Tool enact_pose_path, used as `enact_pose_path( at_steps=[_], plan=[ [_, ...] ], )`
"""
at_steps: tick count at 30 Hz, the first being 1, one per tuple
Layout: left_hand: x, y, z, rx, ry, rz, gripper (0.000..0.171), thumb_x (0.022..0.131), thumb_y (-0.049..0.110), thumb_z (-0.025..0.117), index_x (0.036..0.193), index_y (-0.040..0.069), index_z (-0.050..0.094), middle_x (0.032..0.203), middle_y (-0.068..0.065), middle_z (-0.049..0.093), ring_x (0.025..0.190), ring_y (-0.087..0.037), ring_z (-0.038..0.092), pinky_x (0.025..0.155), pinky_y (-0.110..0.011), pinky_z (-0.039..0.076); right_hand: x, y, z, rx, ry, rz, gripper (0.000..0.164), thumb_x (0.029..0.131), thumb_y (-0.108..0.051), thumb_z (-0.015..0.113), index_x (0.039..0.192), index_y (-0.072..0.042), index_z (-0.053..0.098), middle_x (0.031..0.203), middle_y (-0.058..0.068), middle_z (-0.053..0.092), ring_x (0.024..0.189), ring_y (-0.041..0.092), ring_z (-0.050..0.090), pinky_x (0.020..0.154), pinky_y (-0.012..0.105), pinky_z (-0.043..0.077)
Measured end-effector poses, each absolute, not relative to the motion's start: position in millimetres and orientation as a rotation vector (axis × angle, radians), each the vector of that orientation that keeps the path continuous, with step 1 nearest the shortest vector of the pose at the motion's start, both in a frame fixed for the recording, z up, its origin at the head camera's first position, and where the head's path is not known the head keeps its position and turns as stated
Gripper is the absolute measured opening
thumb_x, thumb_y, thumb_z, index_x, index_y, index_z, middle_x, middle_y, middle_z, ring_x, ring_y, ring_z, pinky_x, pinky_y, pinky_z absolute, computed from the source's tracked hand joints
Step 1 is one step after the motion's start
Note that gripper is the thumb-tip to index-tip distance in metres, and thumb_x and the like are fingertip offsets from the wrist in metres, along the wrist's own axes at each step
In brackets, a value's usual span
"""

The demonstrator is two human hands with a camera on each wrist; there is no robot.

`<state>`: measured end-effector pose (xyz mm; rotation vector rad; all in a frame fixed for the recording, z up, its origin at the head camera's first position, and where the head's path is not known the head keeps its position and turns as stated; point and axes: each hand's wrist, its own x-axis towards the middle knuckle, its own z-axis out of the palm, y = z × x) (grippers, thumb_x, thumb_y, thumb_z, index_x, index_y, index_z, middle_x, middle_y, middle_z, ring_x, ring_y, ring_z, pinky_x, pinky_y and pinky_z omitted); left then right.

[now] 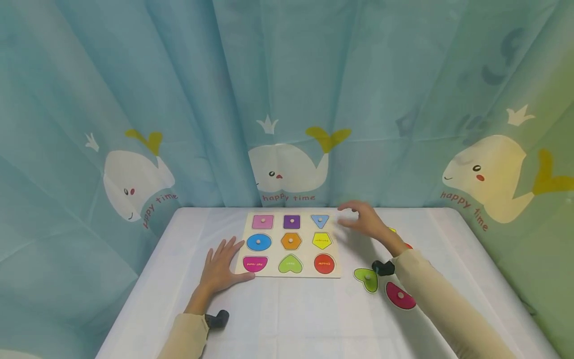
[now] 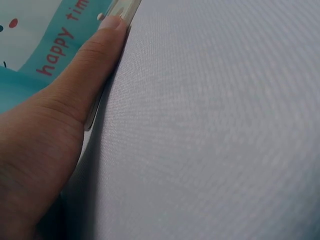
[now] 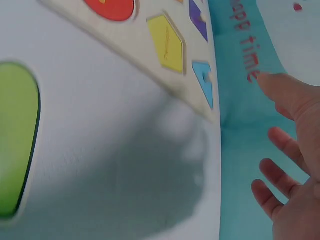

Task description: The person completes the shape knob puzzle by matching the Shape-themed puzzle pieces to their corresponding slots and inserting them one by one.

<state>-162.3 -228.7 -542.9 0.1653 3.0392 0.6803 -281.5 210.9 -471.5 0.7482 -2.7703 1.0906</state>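
A pale wooden shape puzzle board [image 1: 273, 264] lies on the white table. My left hand [image 1: 220, 269] rests at its left side with fingers spread, the thumb [image 2: 95, 55] along the near edge. My right hand [image 1: 365, 221] hovers just off the far right corner, fingers loosely bent and holding nothing, nearest the blue triangle [image 1: 320, 225]. Knobs stand on the triangle, purple square [image 1: 288, 225], pink rectangle [image 1: 257, 224], blue oval [image 1: 253, 244] and orange hexagon [image 1: 287, 245]. The half round, heart, pentagon and circle places show printed words and no knobs.
Right of the board lie a loose green heart [image 1: 371, 284] and a magenta half-round piece [image 1: 399, 302]. Yellow [image 1: 392, 230] and red [image 1: 408, 246] pieces are mostly hidden by the right forearm. A blue whale-print curtain [image 1: 287, 89] hangs behind the table [image 1: 291, 319].
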Motion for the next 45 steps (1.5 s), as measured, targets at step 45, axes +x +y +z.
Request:
enact_pose_path(
  at_steps=[45],
  plan=[
    [-163.0, -229.1, -542.0, 0.17, 3.033, 0.673, 0.106, 0.073, 0.065, 0.081, 0.158, 0.017, 0.041, 0.168, -0.014, 0.027, 0.156, -0.041, 0.013, 0.12, -0.07, 0.002, -251.1, 338.2, -520.7, 0.039, -2.939, 1.277, 0.058, 0.097, -0.029, 0.073, 0.143, -0.001, 0.054, 0.141, 0.033, 0.052, 0.128, 0.051, 0.049, 0.103, 0.061, 0.048]
  ],
)
